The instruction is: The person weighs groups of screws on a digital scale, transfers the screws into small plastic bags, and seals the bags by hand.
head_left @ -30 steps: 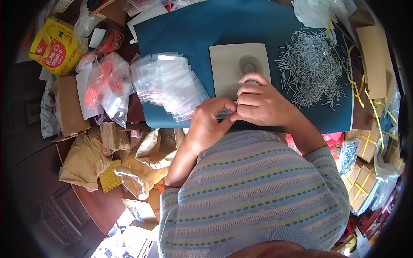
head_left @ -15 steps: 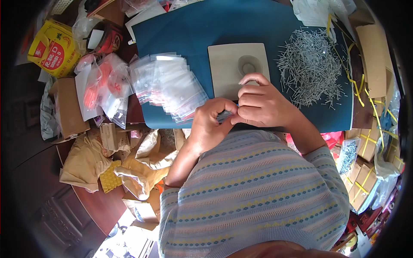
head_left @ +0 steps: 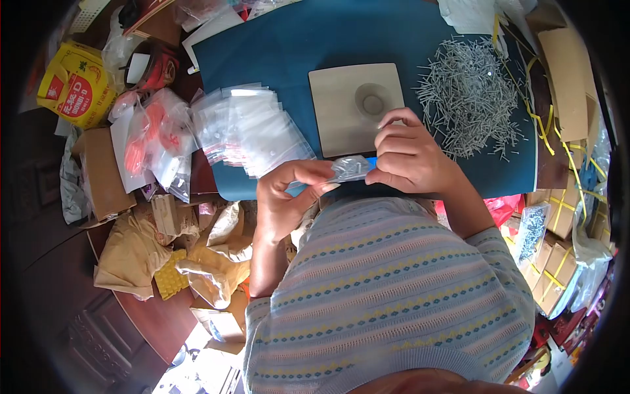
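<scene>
A small clear plastic bag (head_left: pixel 349 169) with a blue edge and some metal pieces inside is stretched between my two hands. My left hand (head_left: pixel 289 194) pinches its left end between thumb and fingers. At the blue edge on the right, my right hand (head_left: pixel 410 154) holds the bag with curled fingers. Just beyond the hands lies a beige board (head_left: pixel 328 98) with a small round translucent dish (head_left: pixel 373 104) on it. A fanned pile of clear zip bags (head_left: pixel 252 128) is left of the board. Right of it is a large heap of screws or nails (head_left: pixel 469 98).
The blue mat (head_left: pixel 275 52) covers the table. At the left are a yellow bag (head_left: pixel 82 85), a plastic bag of red items (head_left: pixel 157 131) and a cardboard box (head_left: pixel 105 171). Brown paper (head_left: pixel 131 253) lies lower left. Boxes with yellow straps (head_left: pixel 551 279) stand at the right.
My hands have moved apart, the left one leftward and the right one slightly rightward. The small bag between them now shows, spread out. The view has shifted slightly.
</scene>
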`<action>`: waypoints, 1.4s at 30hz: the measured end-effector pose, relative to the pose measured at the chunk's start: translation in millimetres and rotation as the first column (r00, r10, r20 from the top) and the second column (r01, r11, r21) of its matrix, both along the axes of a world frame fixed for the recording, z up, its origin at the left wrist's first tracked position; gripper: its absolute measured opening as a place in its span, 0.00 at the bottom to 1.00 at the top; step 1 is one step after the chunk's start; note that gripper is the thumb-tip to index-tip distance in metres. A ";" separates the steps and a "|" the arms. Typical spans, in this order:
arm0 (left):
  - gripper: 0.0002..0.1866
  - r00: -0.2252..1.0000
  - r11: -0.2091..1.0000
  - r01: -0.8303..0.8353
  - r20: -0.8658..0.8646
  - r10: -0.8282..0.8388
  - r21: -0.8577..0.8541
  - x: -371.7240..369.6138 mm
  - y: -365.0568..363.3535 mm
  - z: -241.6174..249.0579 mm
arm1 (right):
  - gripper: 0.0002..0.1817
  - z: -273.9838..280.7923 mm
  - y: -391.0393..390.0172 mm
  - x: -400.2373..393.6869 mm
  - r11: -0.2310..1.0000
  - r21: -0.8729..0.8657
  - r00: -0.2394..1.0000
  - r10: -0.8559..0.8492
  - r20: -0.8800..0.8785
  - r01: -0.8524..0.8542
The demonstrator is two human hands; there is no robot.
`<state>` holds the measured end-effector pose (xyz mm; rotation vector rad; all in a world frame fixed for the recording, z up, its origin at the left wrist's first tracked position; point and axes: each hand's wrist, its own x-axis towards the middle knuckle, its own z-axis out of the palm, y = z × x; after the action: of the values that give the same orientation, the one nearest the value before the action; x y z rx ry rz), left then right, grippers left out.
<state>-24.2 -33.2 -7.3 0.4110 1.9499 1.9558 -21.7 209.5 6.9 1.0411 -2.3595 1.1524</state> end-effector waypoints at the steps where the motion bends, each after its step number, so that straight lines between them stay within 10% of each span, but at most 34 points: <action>1: 0.07 1.000 1.000 0.001 0.006 -0.001 0.015 0.8 -3.3 -0.7 | 0.18 -1.9 0.8 -0.8 1.000 -0.008 1.000 0.018 0.011 -0.018; 5: 0.08 0.998 0.997 -0.052 -0.039 0.050 -0.050 4.7 -31.7 -0.9 | 0.13 -11.2 17.6 -6.3 0.995 0.089 0.992 -0.044 0.119 0.033; 10: 0.08 0.990 0.894 -0.136 -0.030 0.137 -0.426 20.7 -112.3 7.0 | 0.08 -31.9 100.3 -23.3 0.817 0.251 0.807 -0.565 0.170 0.519; 21: 0.08 0.955 0.683 -0.296 -0.193 0.226 -0.668 3.3 -92.5 -5.2 | 0.21 -85.6 145.7 -41.0 0.024 0.649 0.293 -0.905 -0.310 0.761; 24: 0.14 0.883 0.666 -0.289 -0.461 -0.092 -0.687 -9.4 -61.3 -33.7 | 0.22 -93.9 146.1 -33.2 0.071 0.617 0.360 -0.862 -0.358 0.784; 30: 0.17 0.844 0.734 -0.198 -0.494 -0.210 -0.650 -11.3 -17.8 -77.4 | 0.22 -91.0 156.2 -25.5 0.243 0.626 0.473 -0.851 -0.229 0.741; 36: 0.13 0.774 0.733 -0.362 -0.624 -0.108 -0.576 -11.2 -5.4 -104.8 | 0.21 -85.3 135.4 -31.0 0.109 0.688 0.377 -0.891 -0.253 0.718; 42: 0.09 0.749 0.716 -0.403 -0.655 -0.100 -0.571 -10.5 -2.9 -107.1 | 0.20 -79.8 132.0 -15.5 0.243 0.669 0.506 -0.832 -0.228 0.702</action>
<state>-34.7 -36.1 -114.5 0.7934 3.0662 1.0263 -37.2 341.5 -72.8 -0.2774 -2.8993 -0.1095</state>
